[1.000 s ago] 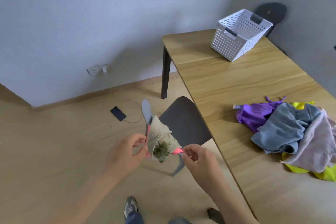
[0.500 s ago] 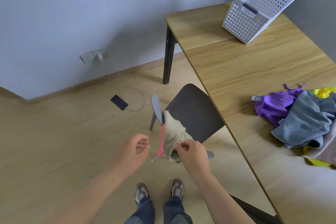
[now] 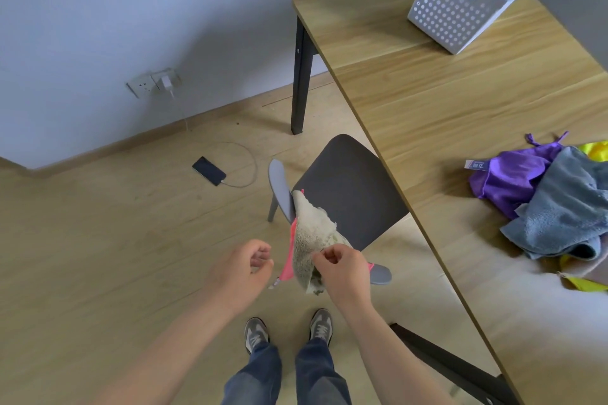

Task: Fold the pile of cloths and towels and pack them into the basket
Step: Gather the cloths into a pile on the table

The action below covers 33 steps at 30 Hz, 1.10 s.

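A second ago both hands were stretching the cloth (image 3: 312,237) between them. Now the left hand (image 3: 245,268) is staying just beside its pink edge with the fingers curling in toward the thumb around nothing, and the right hand (image 3: 342,268) alone is pinching it between thumb and fingertips. The view is also tipping lower, so jeans (image 3: 253,375) and grey shoes (image 3: 320,327) are showing at the bottom, and the basket (image 3: 460,6) is sitting against the top edge. The cloth is a beige, nubby terry piece with bright pink binding along one side. It is hanging bunched and narrow from the right hand's pinch, in front of the dark chair (image 3: 348,187) and off the left edge of the worktop (image 3: 427,92). The basket is white plastic and rectangular, its walls pierced with round holes, and it is standing at the far end of the pale wood-grain worktop. Nearer along that worktop the pile (image 3: 559,207) is lying in a loose heap, a glossy purple cloth (image 3: 513,174) tucking under a fluffy grey towel (image 3: 566,207), with yellow pieces peeking out at the edges.
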{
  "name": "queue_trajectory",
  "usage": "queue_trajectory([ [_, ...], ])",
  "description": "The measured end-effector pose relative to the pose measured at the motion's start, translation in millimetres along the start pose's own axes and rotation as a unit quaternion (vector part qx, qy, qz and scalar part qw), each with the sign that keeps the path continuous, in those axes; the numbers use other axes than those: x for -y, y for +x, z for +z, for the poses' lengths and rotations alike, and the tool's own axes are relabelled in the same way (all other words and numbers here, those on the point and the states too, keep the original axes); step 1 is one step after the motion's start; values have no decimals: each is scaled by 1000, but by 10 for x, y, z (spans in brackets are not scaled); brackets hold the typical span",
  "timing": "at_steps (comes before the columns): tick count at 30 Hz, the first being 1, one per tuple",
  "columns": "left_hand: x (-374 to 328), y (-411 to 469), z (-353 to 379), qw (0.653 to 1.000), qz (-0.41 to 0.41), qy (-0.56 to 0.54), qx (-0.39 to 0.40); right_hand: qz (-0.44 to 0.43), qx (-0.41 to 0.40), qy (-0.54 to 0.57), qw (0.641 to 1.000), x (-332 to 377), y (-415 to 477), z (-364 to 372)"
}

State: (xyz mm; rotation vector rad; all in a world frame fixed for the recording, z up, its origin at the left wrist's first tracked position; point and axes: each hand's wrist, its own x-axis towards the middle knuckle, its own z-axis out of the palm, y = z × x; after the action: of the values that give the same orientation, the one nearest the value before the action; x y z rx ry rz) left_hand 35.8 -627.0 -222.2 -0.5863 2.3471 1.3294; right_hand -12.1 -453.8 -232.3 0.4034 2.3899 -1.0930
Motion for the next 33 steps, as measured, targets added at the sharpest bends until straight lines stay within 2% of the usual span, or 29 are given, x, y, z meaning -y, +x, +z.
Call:
queue_trajectory([
  [13,-377,407,483,998,-50,11,23,-75,-68,26,995,-127,-128,-773],
  [20,-307,423,645,994,-68,-9,-81,-96,-61,38,993,-187,-178,-945],
  [33,-780,42,627,986,68,-23,-152,-147,-77,102,981,-66,-267,-1353],
])
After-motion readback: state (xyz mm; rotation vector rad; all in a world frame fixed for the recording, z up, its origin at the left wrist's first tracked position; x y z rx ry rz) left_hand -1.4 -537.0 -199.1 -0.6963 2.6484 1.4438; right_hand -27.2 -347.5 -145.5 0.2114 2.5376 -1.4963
